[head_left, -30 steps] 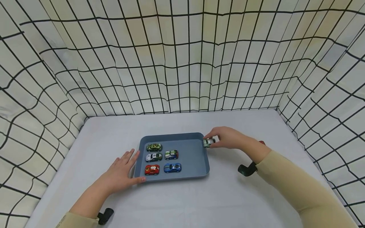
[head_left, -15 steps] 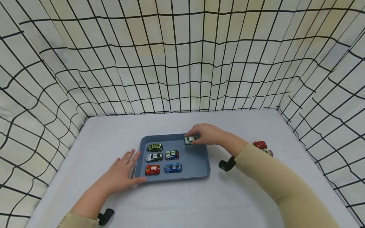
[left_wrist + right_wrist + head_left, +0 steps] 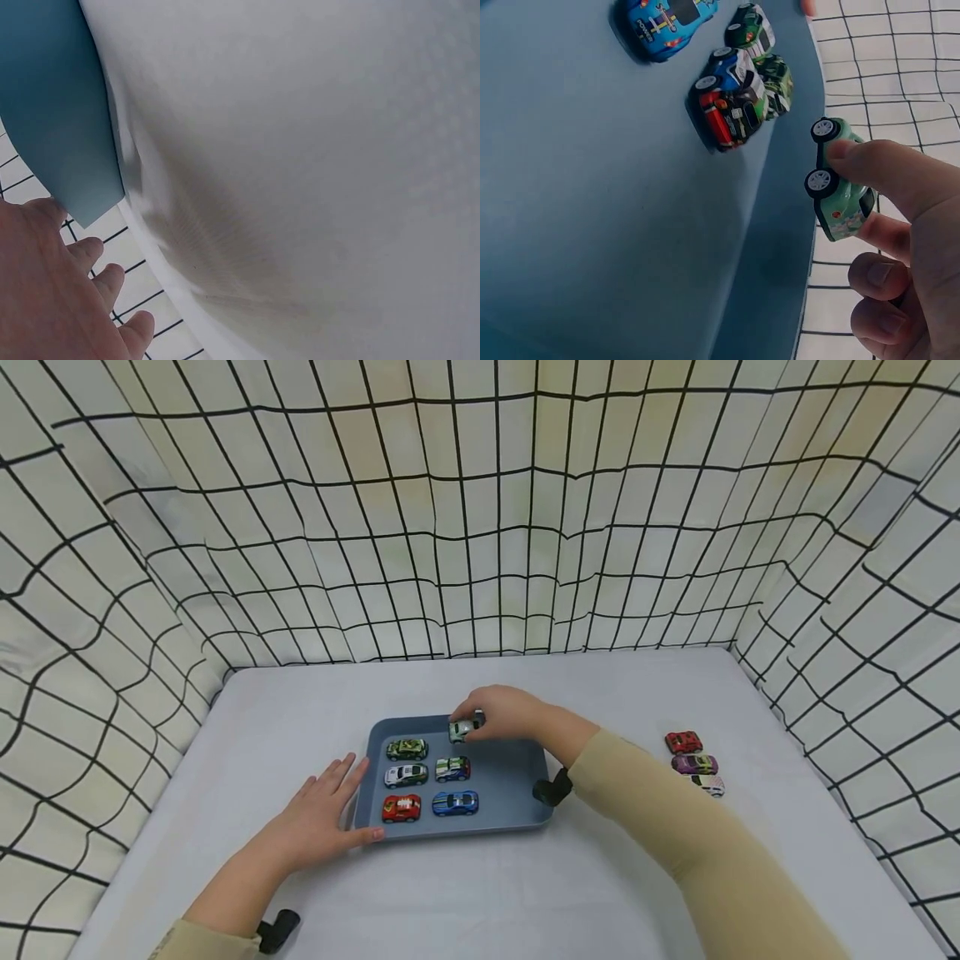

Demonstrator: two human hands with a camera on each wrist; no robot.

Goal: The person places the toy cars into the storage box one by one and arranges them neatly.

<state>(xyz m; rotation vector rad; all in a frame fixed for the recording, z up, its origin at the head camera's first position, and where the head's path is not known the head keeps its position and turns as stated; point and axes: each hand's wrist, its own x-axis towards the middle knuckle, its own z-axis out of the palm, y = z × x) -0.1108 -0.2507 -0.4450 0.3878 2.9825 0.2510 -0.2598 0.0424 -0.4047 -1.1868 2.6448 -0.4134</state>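
My right hand (image 3: 504, 713) pinches a pale green toy car (image 3: 844, 180) between thumb and fingers, over the back part of the blue-grey tray (image 3: 510, 802). My left hand (image 3: 318, 814) lies with fingers spread at the tray's left edge, thumb at the front left corner. In the tray's left column sit a camouflage toy car (image 3: 407, 749), a white and dark toy car (image 3: 406, 775) and a red toy car (image 3: 401, 808). Beside them are a white, green and blue toy car (image 3: 453, 768) and a blue toy car (image 3: 455, 803).
Right of the tray, on the white cloth-covered table (image 3: 480, 893), a red car (image 3: 683, 742), a purple car (image 3: 694, 764) and a white car (image 3: 708, 785) stand in a column. The right sleeve (image 3: 675, 827) partly covers the white one. Black-gridded white cloth (image 3: 480, 552) walls the table's back and sides.
My right hand has carried the pale green car leftward from the tray's right edge to above its back middle. The cars at the right have come out from behind the arm. My left hand stays put.
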